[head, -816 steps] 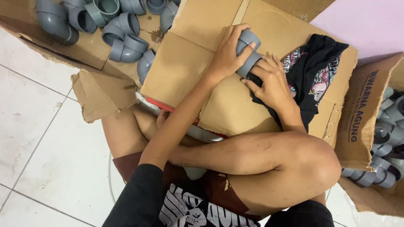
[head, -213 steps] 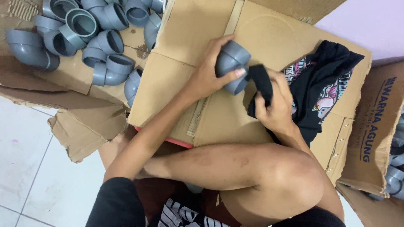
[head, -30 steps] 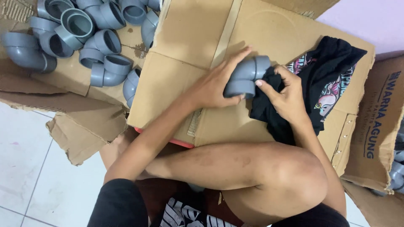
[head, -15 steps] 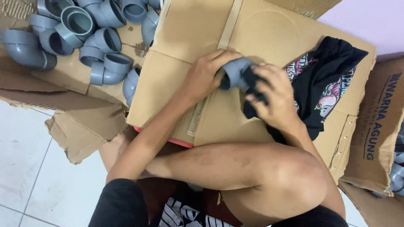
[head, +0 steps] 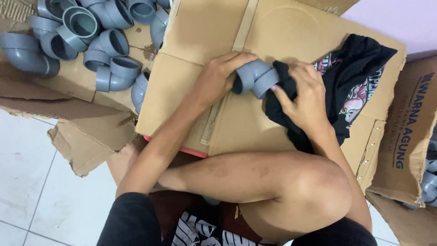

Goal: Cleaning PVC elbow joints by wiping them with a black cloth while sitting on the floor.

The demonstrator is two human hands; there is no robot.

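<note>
Head view. Grey elbow (head: 254, 78) sits between the two hands, on top of the flattened cardboard (head: 214, 41) across the person's lap. Left hand (head: 217, 77) wraps the elbow's left socket, fingers curled over the top, thumb underneath; the grip is closed on the fitting. One open socket faces down-left toward the palm, the other points toward the right hand. Right hand (head: 306, 98) lies just beside the elbow's right end, fingers bunched around a fold of black cloth (head: 350, 77) and pressing that fold against the socket rim. The cloth trails away to the right over the cardboard, printed side up.

Left forearm runs diagonally up from the lower left, wrist bent slightly inward. Right forearm comes up over the bent knee (head: 318, 191), wrist cocked toward the fitting.

Loose pile of grey elbows (head: 86, 41) lies on torn cardboard at upper left, well apart from the hands. A box (head: 409, 136) with more fittings stands at the right edge.
</note>
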